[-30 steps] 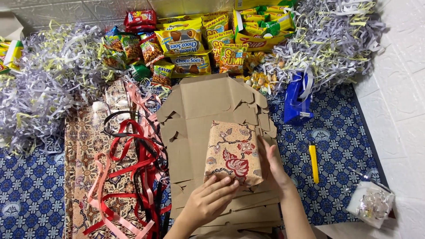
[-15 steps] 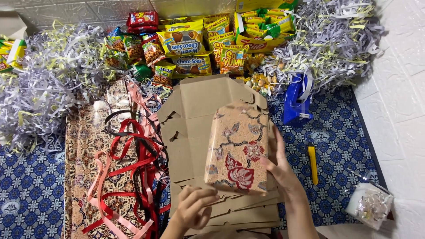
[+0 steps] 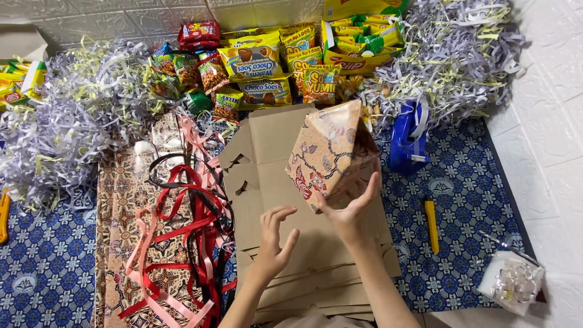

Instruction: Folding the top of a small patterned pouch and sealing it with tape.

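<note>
1. The wrapped box, covered in patterned batik paper, is up in the air over the flattened cardboard. A second ago it lay lower and flatter against that cardboard; now it is tipped onto a corner, so another face is turned toward the person.
2. The right hand cradles the box from below, fingers spread and curled up against its lower side.
3. The left hand has let go: it hangs just beside the box, fingers apart, holding nothing.
4. Left of the cardboard lie tangled red and pink ribbons on a batik sheet.
5. Right of it stand a blue tape dispenser and a yellow cutter.
6. Containers: a clear bag of shiny bows sits far right; a yellow carton beyond the cardboard holds snack packets. I cannot see inside the box.
</note>
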